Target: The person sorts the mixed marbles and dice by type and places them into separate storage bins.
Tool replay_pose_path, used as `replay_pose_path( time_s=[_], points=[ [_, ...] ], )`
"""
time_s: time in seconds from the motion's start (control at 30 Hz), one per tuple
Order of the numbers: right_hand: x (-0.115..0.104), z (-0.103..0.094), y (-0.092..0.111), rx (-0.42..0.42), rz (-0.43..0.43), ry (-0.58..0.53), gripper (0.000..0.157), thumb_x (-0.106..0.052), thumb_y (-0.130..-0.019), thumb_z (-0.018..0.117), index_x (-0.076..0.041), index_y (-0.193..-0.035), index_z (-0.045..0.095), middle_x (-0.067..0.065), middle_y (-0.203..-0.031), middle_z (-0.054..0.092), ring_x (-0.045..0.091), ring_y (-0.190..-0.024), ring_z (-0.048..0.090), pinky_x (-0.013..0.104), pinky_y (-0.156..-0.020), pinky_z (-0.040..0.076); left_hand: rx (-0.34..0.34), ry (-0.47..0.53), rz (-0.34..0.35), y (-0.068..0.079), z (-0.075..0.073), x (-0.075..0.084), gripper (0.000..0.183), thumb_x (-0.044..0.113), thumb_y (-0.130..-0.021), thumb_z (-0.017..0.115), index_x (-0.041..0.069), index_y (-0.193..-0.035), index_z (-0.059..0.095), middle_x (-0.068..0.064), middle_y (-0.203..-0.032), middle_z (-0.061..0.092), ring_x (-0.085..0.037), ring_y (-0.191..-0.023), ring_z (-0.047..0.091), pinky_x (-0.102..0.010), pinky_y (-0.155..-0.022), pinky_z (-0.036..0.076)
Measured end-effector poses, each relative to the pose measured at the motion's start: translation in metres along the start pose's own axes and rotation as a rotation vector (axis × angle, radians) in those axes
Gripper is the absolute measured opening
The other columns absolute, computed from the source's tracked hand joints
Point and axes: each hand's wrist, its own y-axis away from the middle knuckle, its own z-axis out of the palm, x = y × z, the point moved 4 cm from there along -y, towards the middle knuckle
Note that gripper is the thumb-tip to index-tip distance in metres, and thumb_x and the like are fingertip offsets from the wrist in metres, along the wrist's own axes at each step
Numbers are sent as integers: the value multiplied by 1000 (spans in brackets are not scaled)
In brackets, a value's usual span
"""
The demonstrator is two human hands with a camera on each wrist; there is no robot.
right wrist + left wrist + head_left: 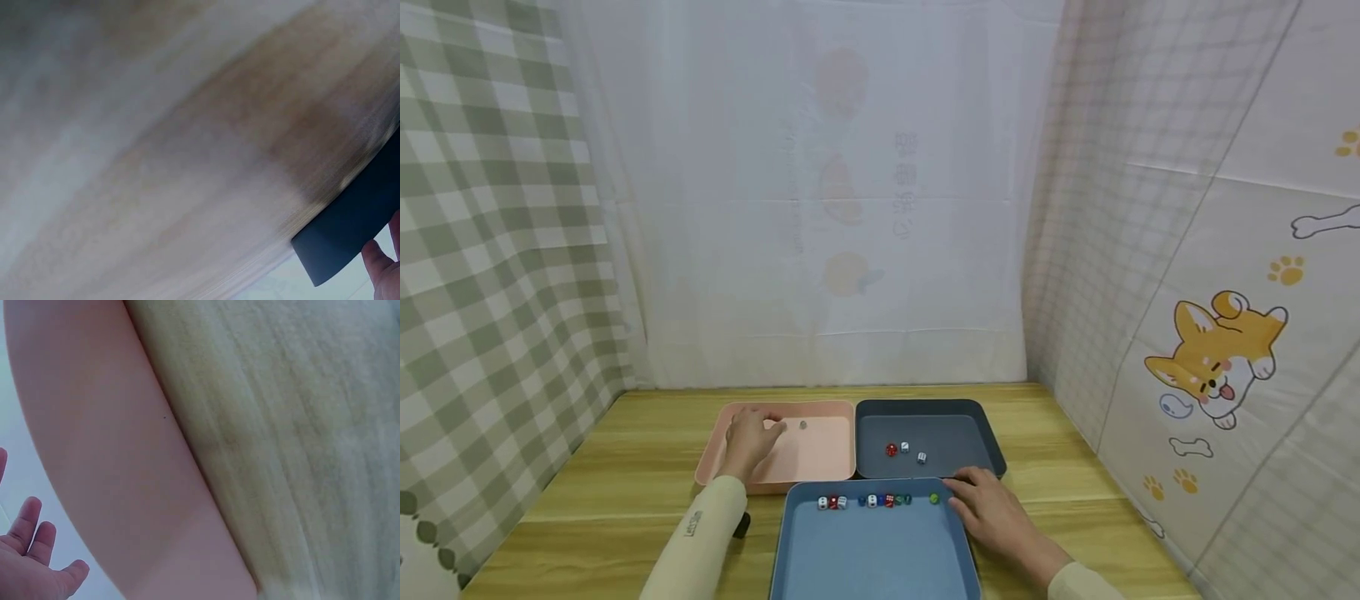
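In the head view my left hand [751, 440] is over the left part of the pink tray [820, 457], fingers bent loosely. A small greyish die [803, 425] lies in that tray, just right of the fingertips. The left wrist view has the hand [37, 565] at the lower left with fingers spread apart, and no object shows in it. My right hand [992, 510] rests at the upper right corner of the blue tray [880, 558], fingers relaxed. Along that tray's far side is a row of coloured dice [872, 501], with a green die [934, 498] nearest this hand.
Behind the blue tray stands a dark grey tray [955, 433] holding a red die [891, 450] and two white dice [921, 457]. All trays sit on a wooden table [602, 508]. White curtain [737, 208] hangs behind, with patterned cloth on both sides.
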Motion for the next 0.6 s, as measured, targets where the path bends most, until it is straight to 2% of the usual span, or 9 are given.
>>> replay_pose_path(
  time_s=[0.3,0.6],
  points=[
    [0,-2,0,6,-21,3,29,-23,-97,64,-12,-123,71,5,-118,61,25,-107,57,49,-89,49,-6,-24,38,2,-1,7,23,21,-95,66,4,-109,72,-23,-132,54,-45,-127,42,-62,-105,28],
    [0,-1,1,0,-19,4,29,-22,-96,65,-12,-122,71,6,-117,61,26,-106,57,50,-89,50,-21,-33,96,6,4,18,22,22,-94,69,6,-108,74,-24,-133,53,-46,-129,40,-64,-105,28]
  ],
)
